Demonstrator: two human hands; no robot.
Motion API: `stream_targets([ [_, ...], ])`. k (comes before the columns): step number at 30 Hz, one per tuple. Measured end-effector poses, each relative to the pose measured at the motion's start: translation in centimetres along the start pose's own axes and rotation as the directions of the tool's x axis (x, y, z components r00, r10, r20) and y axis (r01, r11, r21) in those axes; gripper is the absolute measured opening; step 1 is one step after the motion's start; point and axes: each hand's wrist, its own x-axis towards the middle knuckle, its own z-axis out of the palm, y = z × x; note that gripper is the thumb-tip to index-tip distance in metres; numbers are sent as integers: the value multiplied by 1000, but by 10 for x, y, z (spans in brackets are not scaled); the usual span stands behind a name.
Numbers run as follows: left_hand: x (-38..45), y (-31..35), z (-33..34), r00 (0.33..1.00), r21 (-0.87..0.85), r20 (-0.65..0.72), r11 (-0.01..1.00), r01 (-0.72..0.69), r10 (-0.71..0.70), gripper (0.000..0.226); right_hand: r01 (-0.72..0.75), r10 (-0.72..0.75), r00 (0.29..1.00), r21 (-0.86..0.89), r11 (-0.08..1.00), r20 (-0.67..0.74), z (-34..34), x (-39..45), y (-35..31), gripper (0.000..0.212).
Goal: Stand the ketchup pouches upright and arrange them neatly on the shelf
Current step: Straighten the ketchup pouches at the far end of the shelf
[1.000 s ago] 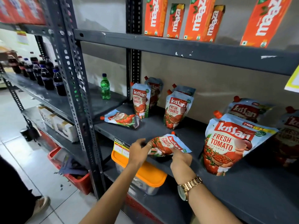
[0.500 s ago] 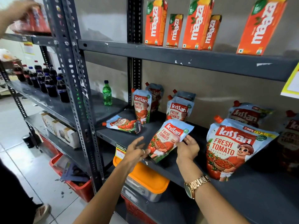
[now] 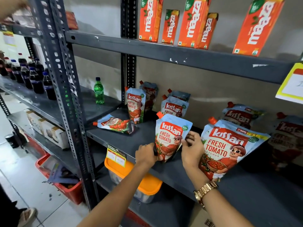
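A small Kissan ketchup pouch stands upright near the front of the grey shelf. My left hand grips its lower left edge and my right hand holds its right side. Another small pouch lies flat to the left. Behind it an upright pouch stands with one more at its back. Two others stand behind the held one. A large pouch leans upright at the right, with more large pouches behind it.
Orange Maaza cartons line the shelf above. A green bottle and dark soda bottles stand on the left shelving. An orange-lidded tub sits below, a red crate on the floor. Another person's shoe is at bottom left.
The pouch went from lying flat at the shelf front to tilted in my hands, and now stands upright on the shelf. Both hands moved with it.
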Motion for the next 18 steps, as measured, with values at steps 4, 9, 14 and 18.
stream_targets([
  [4, 2, -4, 3, 1000, -3, 17, 1000, -23, 23, 62, -1, 2, 1000, 42, 999, -7, 6, -9, -4, 37],
  [9, 3, -9, -4, 996, -112, 93, 994, -9, 19, 74, 198, -199, 978, -26, 980, -65, 10, -27, -11, 40],
  [14, 12, -31, -23, 990, -410, 79, 901, 141, -119, 77, 242, -242, 970, -28, 970, 12, 26, -33, -16, 32],
  [18, 30, -49, -42, 965, -583, -23, 788, 199, -261, 60, 308, -308, 951, -35, 951, 13, 43, -32, -20, 28],
])
